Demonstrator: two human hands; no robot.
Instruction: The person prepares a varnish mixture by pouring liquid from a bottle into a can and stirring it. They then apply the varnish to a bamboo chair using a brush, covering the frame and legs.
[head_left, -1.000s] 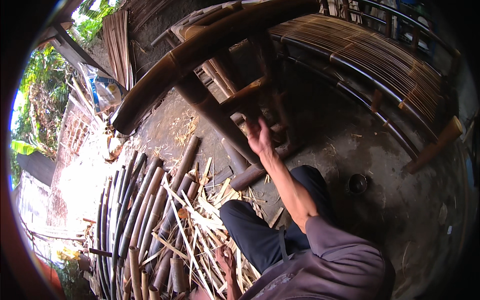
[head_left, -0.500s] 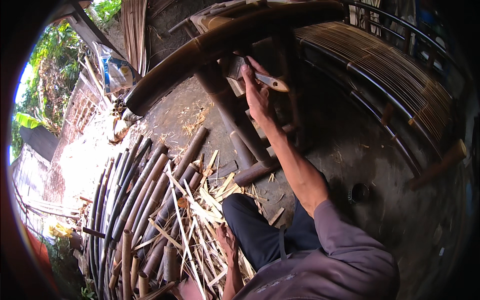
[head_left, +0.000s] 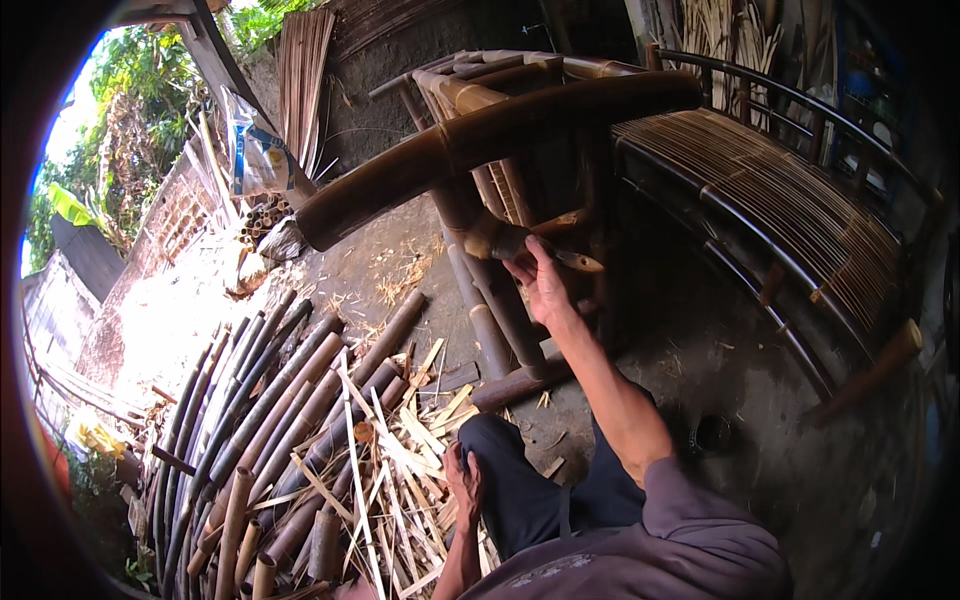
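My right hand (head_left: 541,285) grips a flat paintbrush by its wooden handle (head_left: 580,262). The brush head lies against a dark bamboo post under the thick, curved bamboo rail (head_left: 390,180) of a furniture frame. The frame's lower bamboo legs (head_left: 515,325) stand on a bamboo foot bar near my knees. My left hand (head_left: 463,482) rests beside my left knee, holding nothing, its fingers loosely extended. Right of my right leg, a small dark round container (head_left: 712,433) sits on the floor; its contents are too dark to make out.
Cut bamboo poles (head_left: 260,410) lie heaped at the left, with pale split strips (head_left: 400,480) scattered beside my left leg. A bamboo bench with a slatted seat (head_left: 760,190) stands at the right. A white and blue sack (head_left: 258,150) hangs at the back left.
My right hand and the paintbrush have moved lower, from just beneath the curved rail to further down the post. My view has shifted, showing more of the frame's back. My left hand stays by the knee.
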